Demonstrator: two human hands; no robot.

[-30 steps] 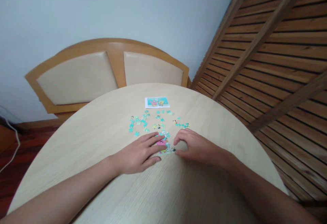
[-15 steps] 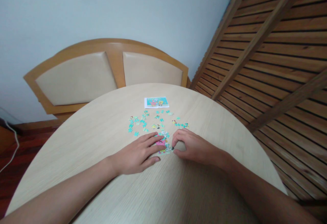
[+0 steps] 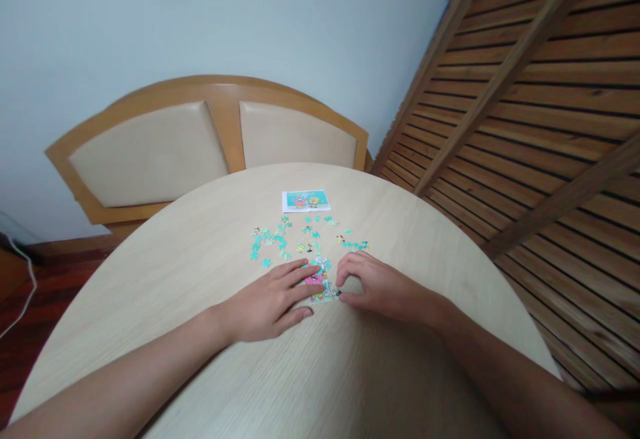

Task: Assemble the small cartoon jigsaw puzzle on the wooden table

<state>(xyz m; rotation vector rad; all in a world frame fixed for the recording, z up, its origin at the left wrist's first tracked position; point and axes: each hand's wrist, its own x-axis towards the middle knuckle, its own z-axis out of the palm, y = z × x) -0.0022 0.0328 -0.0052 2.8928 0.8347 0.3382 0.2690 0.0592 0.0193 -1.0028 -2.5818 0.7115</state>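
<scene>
A partly joined jigsaw puzzle with pink, teal and white parts lies on the table in front of me. My left hand rests flat over its left side, fingers spread, hiding some of the picture. At the puzzle's lower right edge, my right hand curls with thumb and forefinger around a small dark-marked puzzle piece. That piece touches or nearly touches the joined part; I cannot tell whether it is fitted.
Loose puzzle pieces lie scattered beyond my hands, with another row of pieces to the right. A printed picture card lies farther back on the round table. A padded chair stands behind it.
Both hands stay almost in place. My right thumb and fingers shift very slightly at the small piece by the puzzle's edge.
</scene>
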